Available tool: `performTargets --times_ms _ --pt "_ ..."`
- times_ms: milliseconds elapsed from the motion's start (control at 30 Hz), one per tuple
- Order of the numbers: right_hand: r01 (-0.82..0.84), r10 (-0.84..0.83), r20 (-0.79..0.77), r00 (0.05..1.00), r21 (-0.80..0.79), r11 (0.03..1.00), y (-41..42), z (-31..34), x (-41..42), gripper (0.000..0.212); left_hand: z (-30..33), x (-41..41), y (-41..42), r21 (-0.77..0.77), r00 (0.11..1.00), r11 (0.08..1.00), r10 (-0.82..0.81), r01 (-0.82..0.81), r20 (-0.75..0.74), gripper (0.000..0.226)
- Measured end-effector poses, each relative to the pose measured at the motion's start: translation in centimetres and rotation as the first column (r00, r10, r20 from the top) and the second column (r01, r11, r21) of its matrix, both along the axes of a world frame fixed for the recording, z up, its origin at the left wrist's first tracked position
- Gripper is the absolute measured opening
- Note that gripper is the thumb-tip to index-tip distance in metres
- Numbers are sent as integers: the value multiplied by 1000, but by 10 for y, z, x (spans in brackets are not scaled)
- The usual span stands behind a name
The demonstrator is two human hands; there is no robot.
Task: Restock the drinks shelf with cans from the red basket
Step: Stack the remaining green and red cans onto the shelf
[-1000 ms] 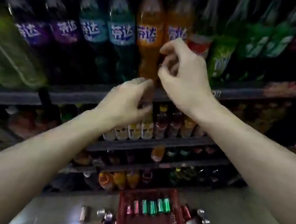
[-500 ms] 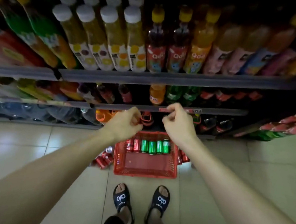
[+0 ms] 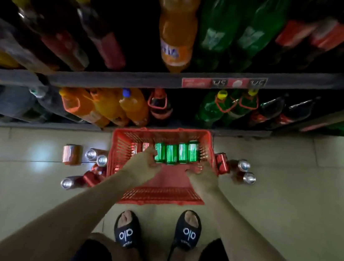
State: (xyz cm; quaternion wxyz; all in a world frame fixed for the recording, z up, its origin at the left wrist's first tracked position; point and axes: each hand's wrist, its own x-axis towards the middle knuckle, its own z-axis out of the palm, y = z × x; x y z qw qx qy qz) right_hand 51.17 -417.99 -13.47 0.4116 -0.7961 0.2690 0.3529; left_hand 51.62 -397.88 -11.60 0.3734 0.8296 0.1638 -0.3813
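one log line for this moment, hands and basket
phase: reaching into red basket | left hand: at green cans | right hand: at green cans | grip: unclear

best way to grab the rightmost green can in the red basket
Grip the rightmost green can round its curved side wall, coming from above. It lies on its side, pressed against the neighbouring green can near the red basket wall, so fingers probably fit best at its two ends. The right hand is nearest.

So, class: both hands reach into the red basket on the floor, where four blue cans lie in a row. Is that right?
Not quite. The head view shows both hands, left and right, in the red basket, but the four cans in a row are green, not blue.
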Motion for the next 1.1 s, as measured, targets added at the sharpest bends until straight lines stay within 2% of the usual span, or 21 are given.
performTargets --times_ms 67,167,233,433,533,600,667,767,1000,1100 --pt "28 -27 -38 999 17 999 3 -63 5 38 -66 2 3 38 997 996 -80 79 23 56" --pt "-30 29 -16 999 -52 998 2 -186 15 91 -154 4 4 96 985 982 -168 163 49 71" --pt "-39 39 0 999 -107 994 1 -261 24 108 -211 8 5 119 974 971 -217 208 61 79" --pt "-34 60 68 996 -336 941 20 -334 43 93 -338 14 0 173 939 934 -331 312 91 90" --pt "49 28 173 984 -423 905 20 -361 49 86 -371 20 -6 78 959 961 -272 267 75 95" --pt "73 29 214 977 -454 888 20 -370 51 90 -388 25 -10 27 976 978 -208 207 64 95" --pt "48 67 219 973 -484 874 19 -372 51 95 -401 28 -15 -14 988 989 -145 145 49 100" --pt "27 96 221 971 -495 868 13 -373 53 89 -409 30 -22 -58 998 996 -63 63 10 106" --pt "11 114 217 969 -502 865 13 -376 49 84 -420 33 -26 -82 1000 997 1 -3 -21 127" --pt "-7 139 214 967 -524 851 14 -379 49 84 -415 35 -27 -85 999 996 12 -15 -31 118"
